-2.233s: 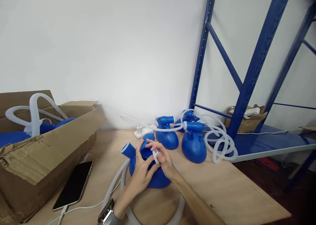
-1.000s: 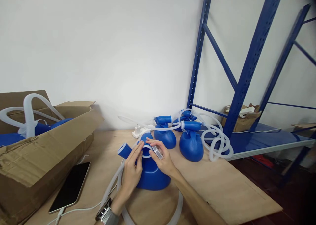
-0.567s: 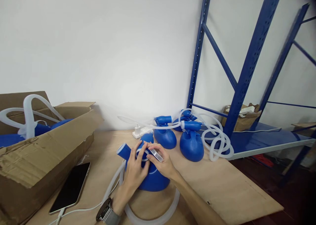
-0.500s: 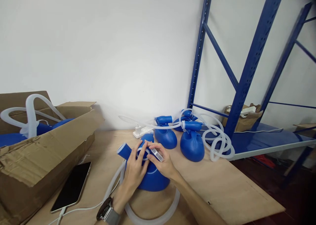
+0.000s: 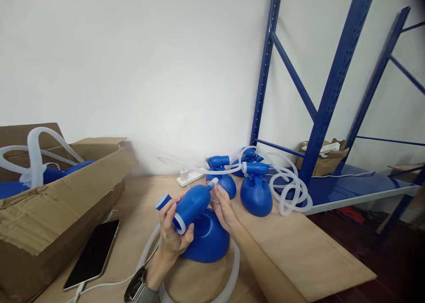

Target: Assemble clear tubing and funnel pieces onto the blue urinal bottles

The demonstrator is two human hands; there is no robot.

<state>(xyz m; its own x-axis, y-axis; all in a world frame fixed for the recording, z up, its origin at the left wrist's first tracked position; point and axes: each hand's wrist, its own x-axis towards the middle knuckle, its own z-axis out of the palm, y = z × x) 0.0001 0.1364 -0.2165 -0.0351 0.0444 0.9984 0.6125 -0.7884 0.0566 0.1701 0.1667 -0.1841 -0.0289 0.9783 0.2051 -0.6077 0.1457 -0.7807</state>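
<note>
My left hand [image 5: 172, 232] is wrapped round a blue bottle-shaped funnel [image 5: 194, 204], tilted with its white-rimmed mouth [image 5: 179, 223] facing down towards me. Its narrow, pale nozzle [image 5: 213, 183] points up and right. At that nozzle my right hand [image 5: 226, 210] pinches a small translucent piece [image 5: 217, 194], partly hidden by the fingers. Below both hands a blue plastic urinal jug [image 5: 209, 241] sits on the wooden table. A short blue tube with a white rim [image 5: 163, 201] shows just left of the left hand. A translucent hose [image 5: 232, 276] curves round the jug's front.
Farther back stand more blue jugs [image 5: 255, 196] with coiled hoses [image 5: 292, 192]. A white power strip [image 5: 191, 177] lies near the wall. At left are a cardboard box [image 5: 66, 205] and a plugged-in tablet [image 5: 93, 254]. Blue metal shelving [image 5: 332, 81] rises at right.
The blue funnel has turned from its mouth facing up to lying tilted across the jug, nozzle to the upper right. My right hand has moved from its rim to the nozzle.
</note>
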